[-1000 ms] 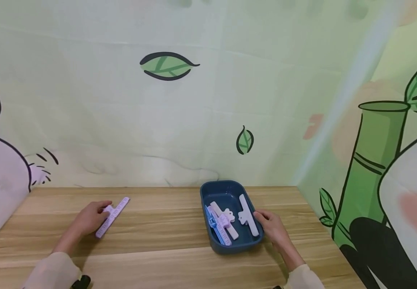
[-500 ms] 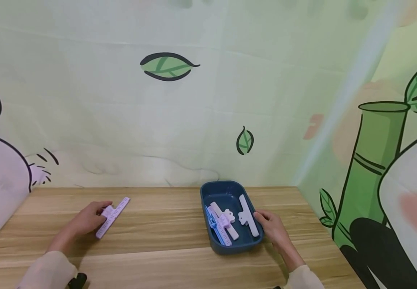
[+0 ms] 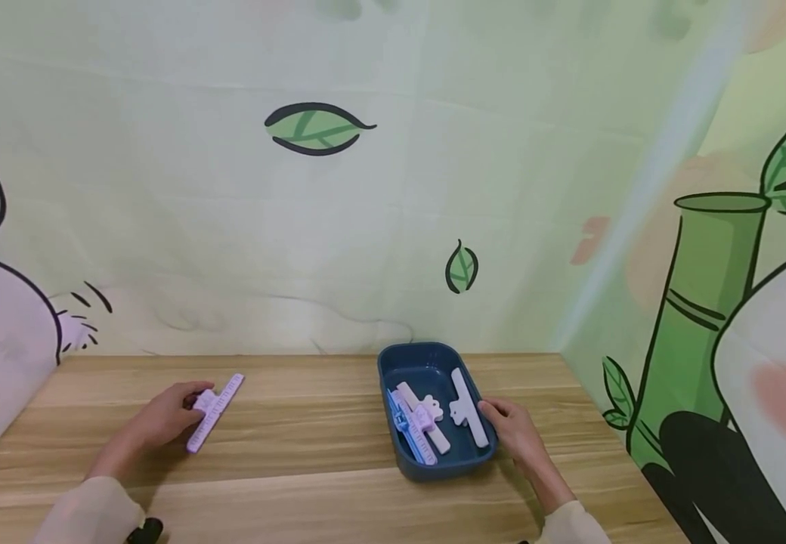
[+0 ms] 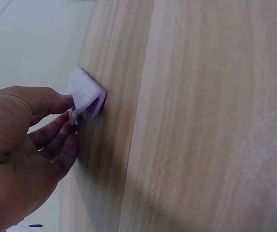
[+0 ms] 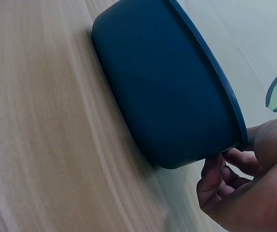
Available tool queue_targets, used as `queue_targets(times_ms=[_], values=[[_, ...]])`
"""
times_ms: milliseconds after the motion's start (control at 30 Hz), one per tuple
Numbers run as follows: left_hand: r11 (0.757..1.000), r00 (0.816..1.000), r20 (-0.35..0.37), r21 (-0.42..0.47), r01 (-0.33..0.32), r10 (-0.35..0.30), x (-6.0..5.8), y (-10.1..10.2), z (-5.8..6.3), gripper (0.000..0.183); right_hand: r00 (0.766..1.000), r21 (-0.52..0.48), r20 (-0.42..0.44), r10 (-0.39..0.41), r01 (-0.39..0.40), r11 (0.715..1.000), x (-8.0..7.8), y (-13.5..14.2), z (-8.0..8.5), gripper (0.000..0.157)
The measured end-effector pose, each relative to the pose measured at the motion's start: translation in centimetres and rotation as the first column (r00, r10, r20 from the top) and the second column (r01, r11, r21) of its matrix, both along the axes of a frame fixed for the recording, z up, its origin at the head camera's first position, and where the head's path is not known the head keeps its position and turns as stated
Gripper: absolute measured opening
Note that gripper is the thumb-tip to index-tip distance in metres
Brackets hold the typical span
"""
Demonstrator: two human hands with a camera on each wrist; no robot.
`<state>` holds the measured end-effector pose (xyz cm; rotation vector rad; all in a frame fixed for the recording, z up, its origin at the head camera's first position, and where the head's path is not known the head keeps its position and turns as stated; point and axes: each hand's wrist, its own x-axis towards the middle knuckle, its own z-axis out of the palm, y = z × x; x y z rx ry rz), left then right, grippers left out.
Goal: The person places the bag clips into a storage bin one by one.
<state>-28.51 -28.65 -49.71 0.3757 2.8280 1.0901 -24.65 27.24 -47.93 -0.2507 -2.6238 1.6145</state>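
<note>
On the left of the table, my left hand (image 3: pixel 162 415) pinches the handle of a lilac clip (image 3: pixel 216 413) with ruler marks along its long bar. In the left wrist view the thumb and fingers meet at the clip's (image 4: pixel 86 92) back end. My right hand (image 3: pixel 518 434) grips the right rim of a dark blue plastic bin (image 3: pixel 403 462), thumb on the rim and fingers curled beneath it outside. Inside the bin, a white clip (image 3: pixel 469 408) lies at the right. A blue clip (image 3: pixel 403 423), a lilac ruler clip (image 3: pixel 423 427) and a pale clip (image 3: pixel 440 438) overlap at the left.
The wood-grain table (image 3: pixel 298 438) runs back to a pale green cloth backdrop (image 3: pixel 366 211) printed with leaves, bamboo and cartoon animals. Bare tabletop lies between my left hand and the bin.
The lilac clip in my left hand has tilted slightly, its near end shifting a little to the right and down. My right hand and the bin stay in place.
</note>
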Motion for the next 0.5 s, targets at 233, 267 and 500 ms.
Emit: queue_targets(times_ms=[233, 267, 500], values=[[0.998, 0.998, 0.059, 0.043, -0.039, 0.037, 0.7, 0.1, 0.7, 0.051, 1.000, 0.011, 0.009, 0.013, -0.013, 1.000, 0.1, 0.0, 0.2, 0.040], [0.998, 0.997, 0.060, 0.052, -0.041, 0.038, 0.8, 0.0, 0.7, 0.051, 1.000, 0.011, 0.010, 0.013, -0.013, 1.000, 0.1, 0.1, 0.2, 0.040], [0.989, 0.999, 0.021, 0.143, -0.044, 0.042, 1.8, 0.1, 0.7, 0.054, 1.000, 0.018, 0.005, 0.016, -0.016, 1.000, 0.2, 0.0, 0.3, 0.040]])
